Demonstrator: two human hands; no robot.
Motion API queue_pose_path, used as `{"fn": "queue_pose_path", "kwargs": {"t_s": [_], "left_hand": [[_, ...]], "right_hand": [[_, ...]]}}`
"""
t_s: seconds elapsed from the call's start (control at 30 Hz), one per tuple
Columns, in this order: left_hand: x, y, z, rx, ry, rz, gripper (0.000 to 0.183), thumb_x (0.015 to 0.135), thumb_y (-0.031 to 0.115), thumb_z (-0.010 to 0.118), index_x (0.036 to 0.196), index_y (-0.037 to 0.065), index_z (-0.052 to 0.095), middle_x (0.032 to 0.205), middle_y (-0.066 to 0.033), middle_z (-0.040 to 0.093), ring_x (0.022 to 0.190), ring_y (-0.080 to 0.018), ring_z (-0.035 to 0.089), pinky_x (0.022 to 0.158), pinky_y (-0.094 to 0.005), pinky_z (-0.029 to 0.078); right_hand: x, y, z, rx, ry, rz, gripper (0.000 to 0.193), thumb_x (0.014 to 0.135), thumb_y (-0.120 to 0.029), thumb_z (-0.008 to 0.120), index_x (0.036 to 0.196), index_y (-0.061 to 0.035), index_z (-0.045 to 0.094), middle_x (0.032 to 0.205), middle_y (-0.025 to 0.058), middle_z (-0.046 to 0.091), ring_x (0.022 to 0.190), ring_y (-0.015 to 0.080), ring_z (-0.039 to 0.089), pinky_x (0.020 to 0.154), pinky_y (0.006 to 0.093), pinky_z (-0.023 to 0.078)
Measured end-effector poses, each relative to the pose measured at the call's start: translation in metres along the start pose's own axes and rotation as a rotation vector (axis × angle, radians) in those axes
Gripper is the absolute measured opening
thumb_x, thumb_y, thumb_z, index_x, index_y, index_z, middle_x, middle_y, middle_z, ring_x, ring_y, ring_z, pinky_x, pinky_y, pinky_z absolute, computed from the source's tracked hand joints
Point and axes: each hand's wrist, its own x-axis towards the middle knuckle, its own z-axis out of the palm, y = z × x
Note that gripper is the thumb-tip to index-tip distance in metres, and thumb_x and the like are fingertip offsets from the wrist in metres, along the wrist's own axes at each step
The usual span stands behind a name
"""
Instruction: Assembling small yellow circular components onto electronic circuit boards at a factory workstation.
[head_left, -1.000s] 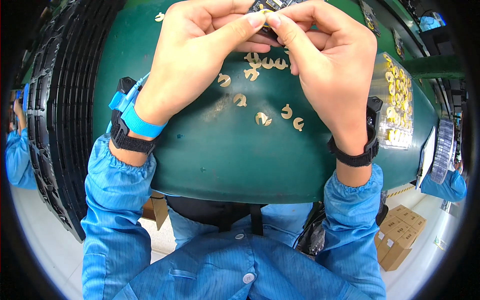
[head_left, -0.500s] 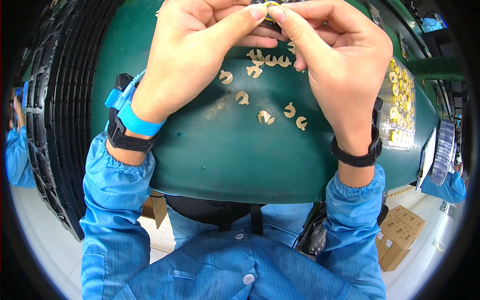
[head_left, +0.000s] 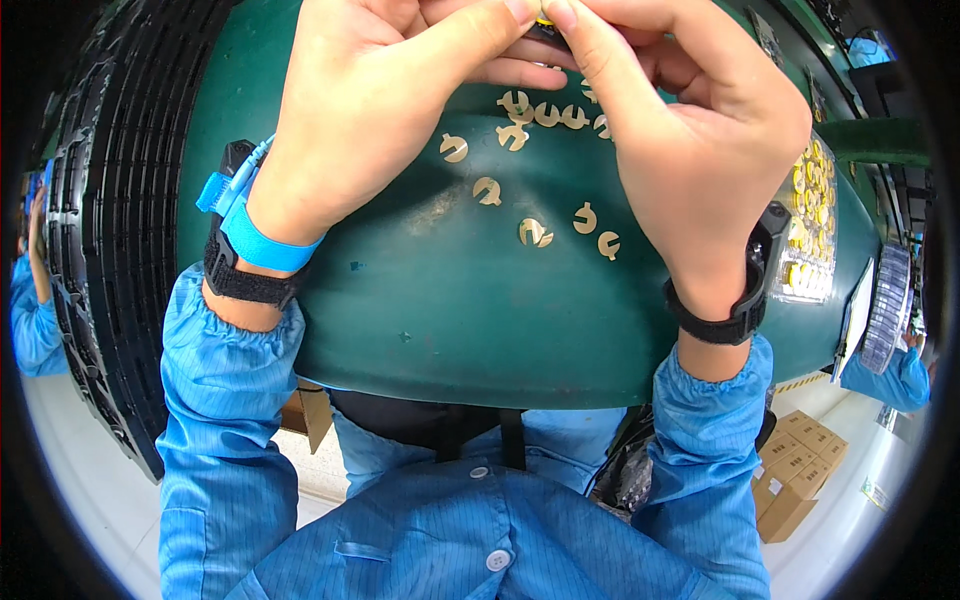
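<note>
At the top edge, both my hands are closed on a small black part with a round yellow piece (head_left: 546,22), mostly hidden by the fingers and cut off by the picture edge. My left hand (head_left: 365,115) presses its thumb on the part from the left, fingers curled behind it. From the right, the thumb of my right hand (head_left: 695,140) meets it, tip almost touching the left thumb. Below the hands, several thin cream discs, each with a slot cut in it, such as this notched disc (head_left: 487,191), lie scattered on the green mat (head_left: 470,320).
To the right stands a clear plastic tray (head_left: 812,290) with rows of yellow and cream round pieces. Stacked black trays (head_left: 130,220) rise along the left. Cardboard boxes (head_left: 800,470) sit on the floor at lower right. People in blue sleeves show at both sides.
Both hands have shifted slightly upward with the part, which shows less now. My right hand and wrist have turned and moved a little to the right.
</note>
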Motion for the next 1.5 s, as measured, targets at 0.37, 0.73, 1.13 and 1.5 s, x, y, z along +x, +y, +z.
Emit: {"fn": "queue_pose_path", "kwargs": {"t_s": [0.37, 0.73, 1.13, 1.5], "left_hand": [[0.005, -0.009, -0.011, -0.084, 0.048, 0.053, 0.021, 0.102, -0.002, 0.053, 0.117, -0.014, 0.062, 0.112, -0.0254, 0.071, 0.098, -0.0296, 0.075, 0.091, -0.0390, 0.065], [0.002, -0.005, -0.010, -0.235, 0.043, -0.001, 0.021, 0.101, -0.002, 0.056, 0.117, -0.014, 0.063, 0.114, -0.0263, 0.070, 0.098, -0.0305, 0.075, 0.092, -0.0393, 0.064], [-0.002, -0.010, -0.016, -0.046, 0.064, 0.075, 0.025, 0.103, 0.010, 0.059, 0.121, -0.007, 0.064, 0.113, -0.0201, 0.072, 0.103, -0.0297, 0.074, 0.095, -0.0411, 0.062], [0.001, -0.008, -0.007, -0.210, 0.064, 0.054, 0.019, 0.097, -0.003, 0.061, 0.113, -0.013, 0.064, 0.111, -0.0243, 0.072, 0.097, -0.0304, 0.075, 0.085, -0.0395, 0.065]], "right_hand": [[0.000, -0.002, 0.003, -0.037, 0.012, -0.059, 0.011, 0.083, 0.002, 0.073, 0.093, -0.0011, 0.075, 0.070, 0.0077, 0.065, 0.060, 0.0169, 0.064, 0.055, 0.0288, 0.050], [0.003, -0.001, 0.006, -0.066, 0.011, -0.106, 0.012, 0.082, 0.002, 0.073, 0.093, -0.0016, 0.075, 0.070, 0.0076, 0.064, 0.060, 0.0179, 0.064, 0.055, 0.0294, 0.050], [0.005, -0.003, 0.008, -0.072, 0.023, -0.129, 0.014, 0.081, 0.002, 0.073, 0.094, -0.0022, 0.075, 0.071, 0.0075, 0.063, 0.061, 0.0190, 0.064, 0.056, 0.0302, 0.050], [0.006, -0.006, 0.006, -0.114, 0.033, -0.162, 0.015, 0.080, 0.003, 0.073, 0.094, -0.0028, 0.075, 0.071, 0.0075, 0.063, 0.061, 0.0200, 0.064, 0.056, 0.0308, 0.050]]}}
